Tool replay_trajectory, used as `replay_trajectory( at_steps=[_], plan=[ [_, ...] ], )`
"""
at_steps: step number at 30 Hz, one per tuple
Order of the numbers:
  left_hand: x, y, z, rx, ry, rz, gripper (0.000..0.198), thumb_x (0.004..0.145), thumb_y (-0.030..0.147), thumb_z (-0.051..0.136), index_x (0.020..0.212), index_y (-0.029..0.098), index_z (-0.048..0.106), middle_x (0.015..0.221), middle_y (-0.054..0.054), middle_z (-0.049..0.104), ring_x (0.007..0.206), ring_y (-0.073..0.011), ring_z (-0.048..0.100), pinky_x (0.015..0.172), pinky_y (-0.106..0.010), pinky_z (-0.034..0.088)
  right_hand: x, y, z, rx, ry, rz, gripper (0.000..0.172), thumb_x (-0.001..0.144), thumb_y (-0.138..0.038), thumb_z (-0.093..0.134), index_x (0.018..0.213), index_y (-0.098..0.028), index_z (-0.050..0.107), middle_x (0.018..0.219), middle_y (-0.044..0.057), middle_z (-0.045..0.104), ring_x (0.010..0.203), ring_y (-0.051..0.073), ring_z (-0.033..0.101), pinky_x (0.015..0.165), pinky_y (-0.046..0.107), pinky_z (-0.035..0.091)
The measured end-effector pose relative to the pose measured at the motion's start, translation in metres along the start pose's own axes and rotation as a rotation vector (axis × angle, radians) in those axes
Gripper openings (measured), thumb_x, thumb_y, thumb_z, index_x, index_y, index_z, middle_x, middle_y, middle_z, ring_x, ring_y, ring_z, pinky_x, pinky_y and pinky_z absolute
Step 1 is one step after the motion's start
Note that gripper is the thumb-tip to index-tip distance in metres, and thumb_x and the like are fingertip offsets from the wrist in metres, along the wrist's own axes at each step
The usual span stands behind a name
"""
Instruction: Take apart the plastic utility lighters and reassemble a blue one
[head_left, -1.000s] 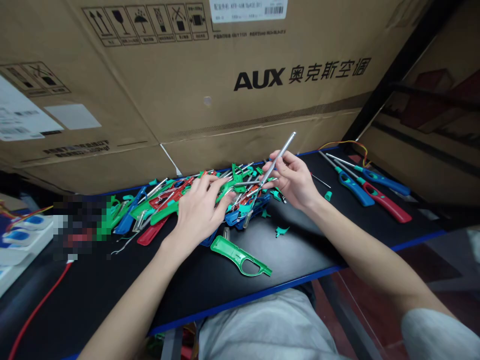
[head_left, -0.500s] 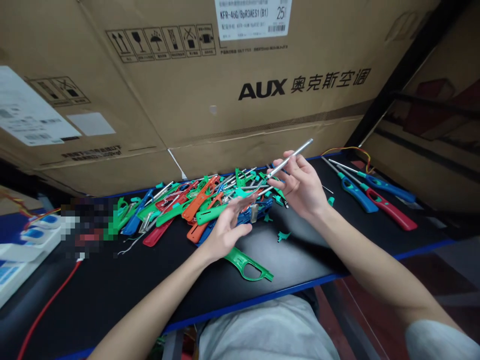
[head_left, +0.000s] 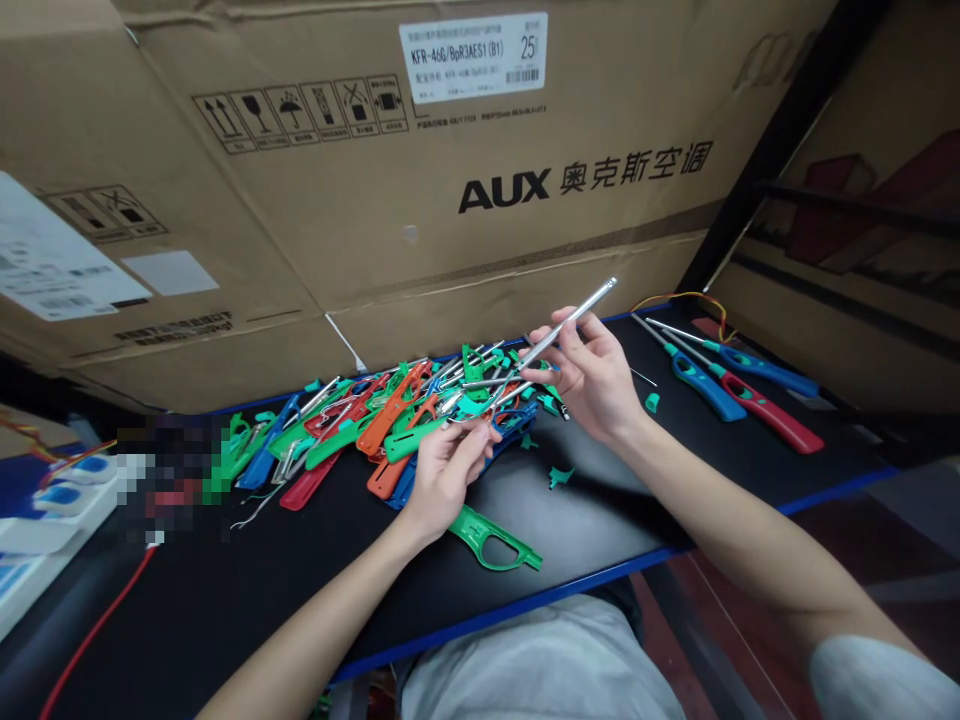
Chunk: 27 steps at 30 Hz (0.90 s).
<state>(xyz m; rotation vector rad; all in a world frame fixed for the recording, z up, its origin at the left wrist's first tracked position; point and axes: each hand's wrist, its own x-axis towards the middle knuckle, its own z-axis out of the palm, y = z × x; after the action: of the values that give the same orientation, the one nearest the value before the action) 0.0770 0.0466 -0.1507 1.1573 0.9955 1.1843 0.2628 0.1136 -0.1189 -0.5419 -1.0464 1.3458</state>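
My right hand [head_left: 592, 375] pinches a thin silver metal tube [head_left: 574, 318] between thumb and fingers. It is held tilted, its upper end toward the box. Lower and to the left, my left hand [head_left: 450, 470] has its thumb and fingertips pressed together; whatever is between them is too small to make out. Behind that hand spreads a pile of lighter parts: green, orange, red and blue handle shells, metal tubes and wires. A green handle shell half [head_left: 499, 550] lies below the left hand. Small teal triggers, one a loose trigger piece [head_left: 560, 477], lie on the black tabletop.
Assembled long-necked lighters, among them a red lighter [head_left: 772, 412] and a blue lighter [head_left: 705, 385], rest at the right. A big cardboard box [head_left: 360, 220] stands along the back. On the left are a white power strip [head_left: 75, 520] and a red cable [head_left: 101, 625].
My left hand's fingers have gone from loosely spread to pinched together. The right hand still holds the metal tube, at nearly the same place. The view has shifted slightly.
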Motion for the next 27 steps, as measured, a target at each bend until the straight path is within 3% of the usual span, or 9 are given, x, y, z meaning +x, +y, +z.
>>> replay_trajectory(
  at_steps=[4,6,10,14,18,21,23,25,27],
  plan=[
    [0.000,0.005,-0.002,0.077,0.010,-0.009,0.045,0.080,0.055,0.077,0.086,0.011,0.072,0.077,-0.007,0.070,0.058,-0.0135,0.065,0.055,-0.023,0.048,0.000,0.001,0.000,0.011,-0.009,-0.018,0.046,0.083,-0.048,0.081,0.108,-0.024,0.051,0.096,0.002,0.071,0.087,0.017,0.073,0.072,0.031,0.068],
    [0.002,0.005,-0.003,0.042,0.011,-0.016,0.043,0.079,0.054,0.077,0.087,0.012,0.071,0.080,-0.007,0.071,0.064,-0.0165,0.069,0.062,-0.026,0.053,0.000,0.002,0.000,0.012,-0.008,-0.036,0.044,0.084,-0.048,0.081,0.108,-0.023,0.052,0.096,0.001,0.072,0.086,0.017,0.073,0.070,0.029,0.068],
    [0.007,0.001,-0.008,-0.080,0.031,-0.022,0.039,0.077,0.050,0.079,0.081,0.013,0.068,0.071,-0.001,0.063,0.052,-0.0078,0.053,0.052,-0.022,0.043,-0.001,0.005,0.001,0.002,-0.009,-0.065,0.040,0.087,-0.047,0.079,0.107,-0.023,0.054,0.096,0.001,0.072,0.084,0.016,0.073,0.067,0.027,0.067],
    [0.006,0.004,-0.010,0.050,0.082,0.022,0.041,0.076,0.053,0.079,0.075,0.013,0.071,0.057,0.004,0.050,0.047,-0.0036,0.033,0.046,-0.020,0.023,-0.002,0.006,0.002,0.002,-0.004,-0.061,0.040,0.085,-0.046,0.080,0.106,-0.023,0.055,0.095,0.000,0.072,0.083,0.015,0.073,0.068,0.027,0.067],
    [0.004,0.007,-0.011,0.230,0.058,0.086,0.042,0.079,0.055,0.077,0.082,0.013,0.076,0.065,-0.001,0.059,0.053,-0.0068,0.039,0.051,-0.022,0.028,-0.001,0.005,0.001,0.014,0.007,-0.074,0.039,0.085,-0.045,0.081,0.105,-0.023,0.055,0.094,-0.001,0.072,0.082,0.015,0.073,0.067,0.026,0.067],
    [0.005,0.004,-0.014,0.248,0.012,0.056,0.042,0.076,0.053,0.080,0.091,0.015,0.071,0.069,0.002,0.055,0.058,-0.0080,0.044,0.054,-0.021,0.034,-0.001,0.005,0.000,0.016,0.000,-0.074,0.038,0.086,-0.045,0.080,0.105,-0.022,0.055,0.095,0.000,0.071,0.082,0.015,0.073,0.065,0.025,0.066],
    [0.008,0.001,-0.019,0.287,-0.032,0.048,0.051,0.076,0.050,0.081,0.113,0.017,0.066,0.078,0.002,0.058,0.066,-0.0104,0.053,0.062,-0.022,0.043,-0.001,0.005,0.000,0.006,0.000,-0.069,0.039,0.086,-0.045,0.080,0.105,-0.022,0.055,0.095,0.000,0.071,0.083,0.015,0.073,0.066,0.025,0.066],
    [0.011,-0.002,-0.025,0.394,-0.066,0.096,0.065,0.079,0.048,0.079,0.134,0.021,0.056,0.101,-0.004,0.065,0.089,-0.0168,0.062,0.081,-0.029,0.052,-0.001,0.005,0.000,-0.004,0.005,-0.066,0.040,0.085,-0.046,0.080,0.106,-0.023,0.055,0.095,0.000,0.071,0.083,0.015,0.073,0.068,0.025,0.067],
    [0.015,-0.003,-0.031,0.571,-0.052,0.203,0.068,0.081,0.047,0.077,0.140,0.024,0.052,0.130,-0.010,0.061,0.120,-0.0250,0.058,0.106,-0.042,0.047,-0.001,0.005,-0.001,-0.003,0.004,-0.065,0.040,0.084,-0.045,0.081,0.106,-0.023,0.055,0.095,0.000,0.071,0.085,0.016,0.073,0.068,0.025,0.067]
  ],
)
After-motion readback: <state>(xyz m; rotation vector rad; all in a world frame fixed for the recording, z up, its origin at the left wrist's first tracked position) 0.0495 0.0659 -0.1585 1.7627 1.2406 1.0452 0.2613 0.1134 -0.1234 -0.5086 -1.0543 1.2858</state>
